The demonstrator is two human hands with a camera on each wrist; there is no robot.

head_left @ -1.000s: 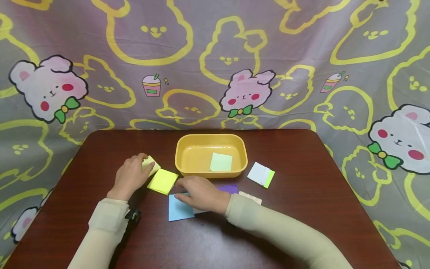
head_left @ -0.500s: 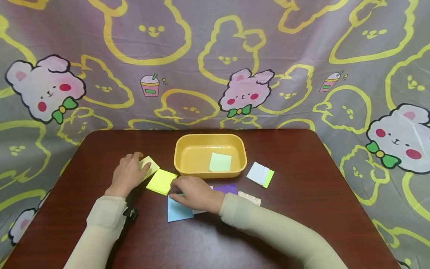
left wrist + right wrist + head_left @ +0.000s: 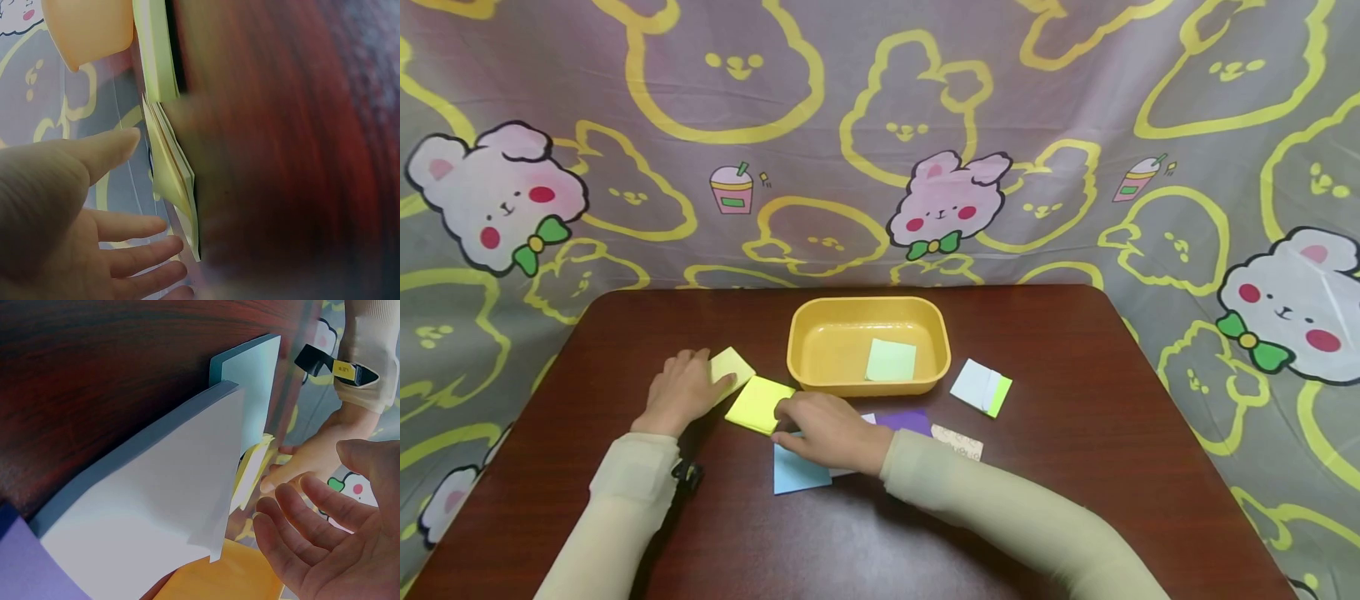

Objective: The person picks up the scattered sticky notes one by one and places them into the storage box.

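Observation:
In the head view my left hand [image 3: 677, 392] lies beside a pale yellow sticky note pad [image 3: 730, 367]. The left wrist view has its thumb and fingers spread, with nothing held and the pad's loose sheets [image 3: 170, 169] near the fingertips. My right hand [image 3: 831, 429] hovers low over a light blue pad [image 3: 801, 473], close to a bright yellow pad [image 3: 756, 406]. Its relaxed fingers hold nothing in the right wrist view, where a white pad [image 3: 150, 481] fills the foreground. In the head view the hand and wrist partly cover the white pad.
A yellow plastic bin [image 3: 820, 385] stands at the back centre with a pale green pad [image 3: 891, 360] in it. Right of it lies a white pad with a green edge [image 3: 977, 386]. A purple pad [image 3: 906, 420] and a patterned pad [image 3: 961, 442] sit near the right forearm.
My left hand has drawn back slightly left from the pale yellow pad, its fingers no longer over it. The right hand has shifted a little left toward the bright yellow pad.

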